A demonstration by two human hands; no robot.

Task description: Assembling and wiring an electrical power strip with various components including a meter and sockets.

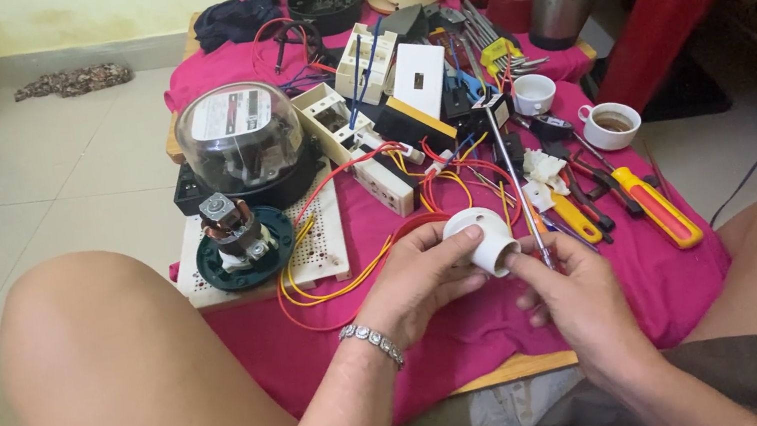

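1. Fingers (440, 252) of left hand (415, 283) wrapped around a white lamp holder (481, 239), thumb across its side; fingers (527, 270) of right hand (574, 298) pinching a thin screwdriver (516, 186) against the holder's open end, seemingly to steady both.
2. Low worktop (515, 371) draped in pink cloth (458, 332), set between bare knees, everything within reach.
3. Glass-domed electric meter (240, 139) on the left, small motor on green base (236, 241) in front, on a perforated white board (324, 252).
4. White switch boxes (357, 140) at centre, red and yellow wires (347, 269) trailing toward the hands.
5. Orange-handled screwdriver (656, 204) and pliers (584, 201) to the right, two white cups (609, 124) beyond.
6. Lamp holder held just above the cloth, touching both sets of fingers.
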